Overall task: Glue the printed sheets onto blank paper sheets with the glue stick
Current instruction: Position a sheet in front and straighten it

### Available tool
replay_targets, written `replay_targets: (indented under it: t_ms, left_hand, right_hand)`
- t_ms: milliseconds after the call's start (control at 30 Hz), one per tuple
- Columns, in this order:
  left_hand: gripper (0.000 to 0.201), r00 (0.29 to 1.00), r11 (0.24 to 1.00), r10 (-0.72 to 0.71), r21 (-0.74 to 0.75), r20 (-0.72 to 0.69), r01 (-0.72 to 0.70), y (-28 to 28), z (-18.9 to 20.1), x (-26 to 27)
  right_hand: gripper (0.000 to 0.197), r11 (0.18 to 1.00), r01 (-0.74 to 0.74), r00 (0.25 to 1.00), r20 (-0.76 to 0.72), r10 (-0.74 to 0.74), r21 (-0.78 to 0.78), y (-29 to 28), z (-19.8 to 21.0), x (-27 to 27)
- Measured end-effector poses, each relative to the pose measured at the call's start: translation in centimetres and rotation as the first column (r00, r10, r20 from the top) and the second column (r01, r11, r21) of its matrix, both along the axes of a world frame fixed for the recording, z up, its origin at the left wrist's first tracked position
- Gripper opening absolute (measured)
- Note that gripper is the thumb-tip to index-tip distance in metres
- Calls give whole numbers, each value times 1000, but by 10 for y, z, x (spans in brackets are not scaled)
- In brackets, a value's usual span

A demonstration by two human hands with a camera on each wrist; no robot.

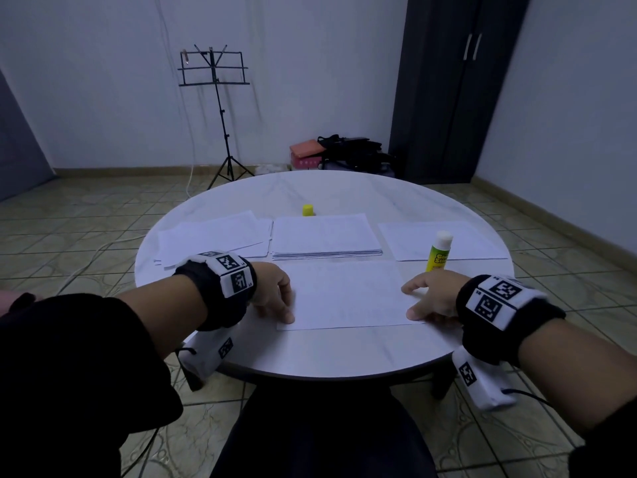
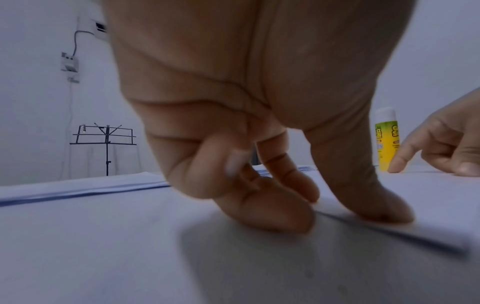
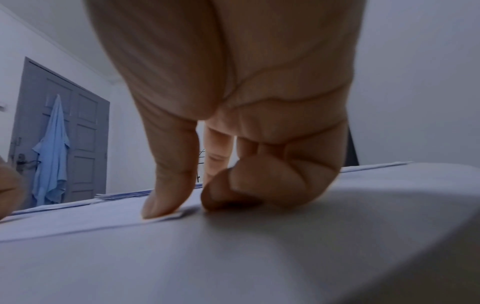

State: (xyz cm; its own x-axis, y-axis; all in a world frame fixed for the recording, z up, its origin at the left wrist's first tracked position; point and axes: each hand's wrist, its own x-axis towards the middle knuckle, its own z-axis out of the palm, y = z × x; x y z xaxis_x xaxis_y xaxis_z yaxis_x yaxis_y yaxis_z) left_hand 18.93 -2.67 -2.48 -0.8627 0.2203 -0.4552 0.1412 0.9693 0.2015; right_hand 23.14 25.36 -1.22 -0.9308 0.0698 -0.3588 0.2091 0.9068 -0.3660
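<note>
1. Head view: your left hand [image 1: 274,293] rests on the left edge of the front sheet [image 1: 346,294] on the round table [image 1: 310,353], and your right hand [image 1: 431,298] rests on its right edge. Both hands have their fingers bent, tips down on the paper, gripping nothing. The glue stick [image 1: 439,251] stands upright, uncapped, just behind your right hand; its yellow cap [image 1: 307,210] stands well apart, behind the centre paper stack [image 1: 324,236].
2. Left wrist view: your left thumb and one fingertip press the sheet's edge [image 2: 389,228]; other fingers curl clear.
3. Right wrist view: your right thumb presses the sheet's corner [image 3: 179,215] flat; the curled fingers [image 3: 233,191] touch the table beside it.
</note>
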Motion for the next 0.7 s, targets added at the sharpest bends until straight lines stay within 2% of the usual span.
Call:
replay_targets:
  t_ms: [100, 200, 267, 300, 333, 400, 433, 500, 567, 700]
  left_hand:
    - [23, 1000, 997, 2, -71, 24, 0, 3, 5, -2]
    - [17, 996, 976, -22, -215, 87, 40, 11, 16, -10]
    - [41, 995, 953, 15, -301, 96, 15, 18, 14, -41]
    - [52, 995, 942, -8, -333, 97, 39, 23, 3, -65]
    - [52, 996, 926, -80, -366, 47, 92, 36, -3, -78]
    - [47, 971, 922, -223, -342, -82, 182, 79, 9, -58]
    - [53, 957, 933, -261, -288, -125, 217, 102, 19, -39]
    - [79, 953, 951, -265, -202, -144, 234, 137, 23, -18]
    - [94, 945, 942, -297, -204, -136, 267, 154, 16, -12]
    - [87, 941, 922, -332, -232, -64, 310, 143, 9, -12]
  right_hand:
    - [59, 1000, -14, 1000, 21, 14, -9, 2, 1, -1]
    - [60, 1000, -19, 999, 30, 19, 4, 1, 3, -2]
    - [59, 999, -30, 999, 38, 28, 31, -1, 5, -2]
    - [59, 998, -41, 998, 40, 39, 48, -1, 6, -3]
    - [59, 997, -54, 998, 41, 52, 63, -2, 7, -3]
    - [60, 991, -82, 996, 38, 78, 106, -4, 9, -3]
    - [60, 987, -98, 995, 36, 94, 129, -5, 10, -3]
    - [61, 979, -129, 992, 32, 125, 161, -7, 13, -2]
    - [62, 972, -151, 989, 27, 148, 182, -8, 14, -2]
    - [61, 972, -146, 989, 15, 146, 183, -8, 14, -1]
